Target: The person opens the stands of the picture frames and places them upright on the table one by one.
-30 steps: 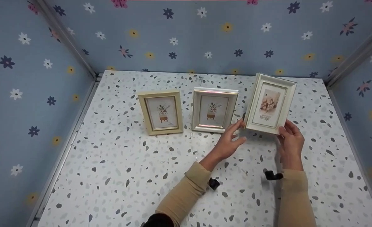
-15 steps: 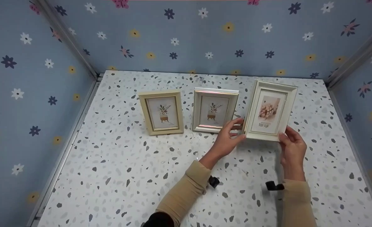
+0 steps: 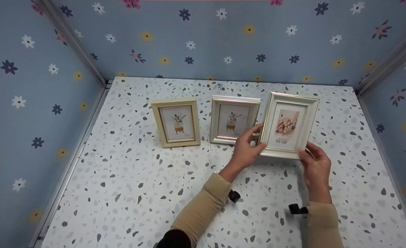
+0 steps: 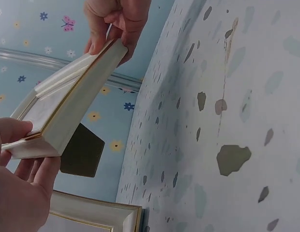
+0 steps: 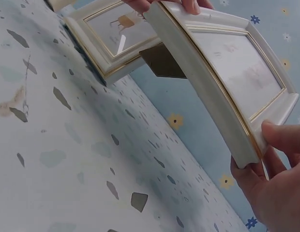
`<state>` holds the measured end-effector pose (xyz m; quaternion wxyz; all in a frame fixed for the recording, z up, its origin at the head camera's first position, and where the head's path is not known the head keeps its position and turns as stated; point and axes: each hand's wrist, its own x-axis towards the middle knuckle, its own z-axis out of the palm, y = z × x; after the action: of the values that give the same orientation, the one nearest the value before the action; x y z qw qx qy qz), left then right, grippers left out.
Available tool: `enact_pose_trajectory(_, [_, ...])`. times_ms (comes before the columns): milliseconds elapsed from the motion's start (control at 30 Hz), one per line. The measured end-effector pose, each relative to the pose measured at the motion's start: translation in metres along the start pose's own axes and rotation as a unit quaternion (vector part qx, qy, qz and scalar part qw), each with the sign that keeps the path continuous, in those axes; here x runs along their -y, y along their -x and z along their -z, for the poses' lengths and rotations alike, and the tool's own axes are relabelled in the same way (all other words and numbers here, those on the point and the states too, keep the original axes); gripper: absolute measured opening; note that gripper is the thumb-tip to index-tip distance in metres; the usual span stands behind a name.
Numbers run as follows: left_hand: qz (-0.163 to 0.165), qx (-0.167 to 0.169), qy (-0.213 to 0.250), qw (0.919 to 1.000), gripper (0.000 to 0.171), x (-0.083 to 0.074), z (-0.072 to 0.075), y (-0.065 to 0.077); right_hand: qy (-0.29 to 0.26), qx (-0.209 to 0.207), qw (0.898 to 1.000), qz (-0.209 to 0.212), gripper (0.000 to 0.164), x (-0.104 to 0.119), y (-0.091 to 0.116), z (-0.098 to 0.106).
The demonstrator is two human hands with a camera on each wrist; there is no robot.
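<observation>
A cream picture frame [image 3: 287, 125] with a gold inner line and a flower print is held up off the table at the right. My left hand [image 3: 247, 148] grips its lower left edge, thumb on the front and fingers behind. At the lower right corner my right hand [image 3: 316, 167] pinches it the same way. In the left wrist view the held picture frame [image 4: 67, 101] tilts back, and its dark stand flap [image 4: 82, 152] sticks out behind. The right wrist view shows bare space between the picture frame's bottom edge [image 5: 203, 92] and the table.
Just left of my hands stands a silver-white picture frame [image 3: 235, 100] with a plant print. Farther left is a pale gold picture frame [image 3: 196, 124] with a similar print. Both lean on the speckled white table [image 3: 137, 206]. Blue flowered walls [image 3: 216, 34] enclose the back and sides.
The held picture frame has come nearer and slightly left. My left hand has gone from fingertips at its edge to a thumb-and-finger grip. The other two picture frames stay put.
</observation>
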<state>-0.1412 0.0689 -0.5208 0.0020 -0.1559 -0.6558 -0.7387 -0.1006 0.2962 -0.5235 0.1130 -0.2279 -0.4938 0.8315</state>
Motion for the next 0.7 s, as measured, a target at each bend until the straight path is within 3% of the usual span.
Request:
enact_pose_trajectory(200, [0.008,-0.008,0.01,0.9999,0.065,0.002,0.004,0.002,0.044,0.028,0.999,0.0,0.044,0.002,-0.001,0.003])
enact_pose_trajectory(400, [0.011,-0.011,0.008,0.9999,0.065,0.003,0.007,0.003,0.113,0.042,0.991,0.05,0.05,0.006,0.001,-0.001])
enact_pose_trajectory(700, [0.009,0.004,0.008,0.9999,0.064,0.005,0.003,0.011,0.19,0.003,0.975,0.111,0.049,0.011,0.002,-0.012])
